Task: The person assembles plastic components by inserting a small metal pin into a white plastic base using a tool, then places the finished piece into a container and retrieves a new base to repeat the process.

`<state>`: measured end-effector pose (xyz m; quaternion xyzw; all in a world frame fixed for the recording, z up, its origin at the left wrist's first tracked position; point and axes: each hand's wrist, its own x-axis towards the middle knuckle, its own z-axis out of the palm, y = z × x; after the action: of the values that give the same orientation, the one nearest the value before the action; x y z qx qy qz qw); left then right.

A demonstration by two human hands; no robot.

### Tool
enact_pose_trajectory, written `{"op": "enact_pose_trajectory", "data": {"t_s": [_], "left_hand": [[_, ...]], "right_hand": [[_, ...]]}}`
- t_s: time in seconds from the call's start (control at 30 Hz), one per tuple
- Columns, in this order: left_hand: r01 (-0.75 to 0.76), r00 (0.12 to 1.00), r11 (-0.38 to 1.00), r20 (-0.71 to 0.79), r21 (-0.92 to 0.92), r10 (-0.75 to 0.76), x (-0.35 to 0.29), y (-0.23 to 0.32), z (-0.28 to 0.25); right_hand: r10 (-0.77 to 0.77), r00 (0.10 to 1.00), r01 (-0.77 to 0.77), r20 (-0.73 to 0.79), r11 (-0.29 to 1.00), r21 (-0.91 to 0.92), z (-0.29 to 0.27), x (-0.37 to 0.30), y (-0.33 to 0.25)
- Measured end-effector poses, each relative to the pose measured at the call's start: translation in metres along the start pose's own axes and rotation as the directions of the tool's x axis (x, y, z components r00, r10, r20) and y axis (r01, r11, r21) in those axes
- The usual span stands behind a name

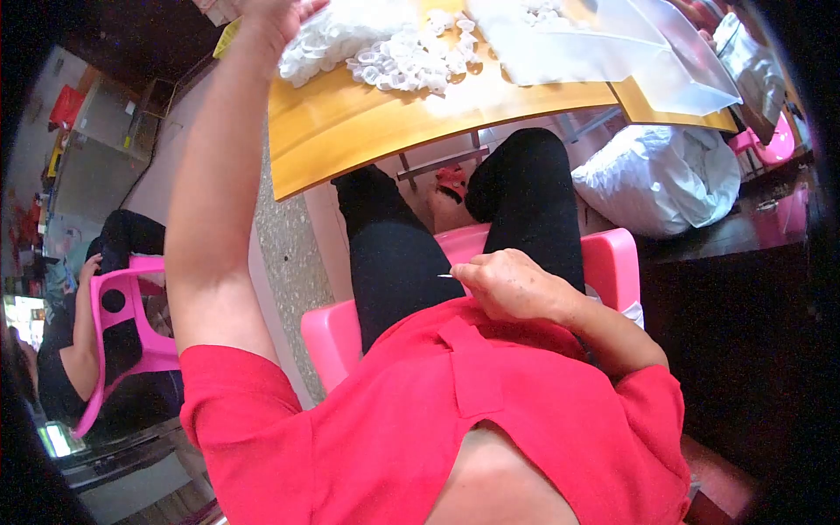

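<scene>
At the top edge, my left hand reaches over the far left of the orange-yellow table. The frame cuts off most of its fingers, so its grip does not show. Beside it lies a heap of white translucent plastic pieces, and small ring-like white pieces are spread to its right. My right hand is held low over my lap, in front of the red shirt. Its fingers are pinched around a thin tool with a pale pointed tip; the rest of the tool is hidden in the hand.
A translucent plastic bin stands at the table's right side. Below it, a stuffed white sack sits beside my legs. I am seated in a pink plastic armchair. Another person sits on a pink chair at the left.
</scene>
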<state>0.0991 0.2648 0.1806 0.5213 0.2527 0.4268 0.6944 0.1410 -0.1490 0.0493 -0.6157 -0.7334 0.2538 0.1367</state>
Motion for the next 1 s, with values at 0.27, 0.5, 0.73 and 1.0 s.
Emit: {"op": "enact_pose_trajectory", "data": {"t_s": [0.27,0.5,0.73,1.0], "left_hand": [[-0.527,0.808,-0.071,0.525,0.847,0.268,-0.054,-0.152,0.012],[-0.604,0.737,-0.131,0.613,0.786,0.285,-0.055,-0.169,0.011],[-0.629,0.704,0.055,0.538,0.775,0.465,-0.083,-0.146,0.001],[-0.73,0.68,0.41,0.644,0.547,0.351,-0.261,-0.098,0.01]], "right_hand": [[0.0,1.0,0.0,0.016,1.0,-0.014,-0.012,0.005,0.016],[0.001,1.0,-0.001,-0.02,1.0,0.005,-0.005,0.004,0.025],[-0.01,0.98,0.024,-0.196,0.997,0.071,0.001,0.004,0.029],[0.369,0.88,0.059,-0.299,0.54,0.84,-0.044,0.038,0.008]]}}
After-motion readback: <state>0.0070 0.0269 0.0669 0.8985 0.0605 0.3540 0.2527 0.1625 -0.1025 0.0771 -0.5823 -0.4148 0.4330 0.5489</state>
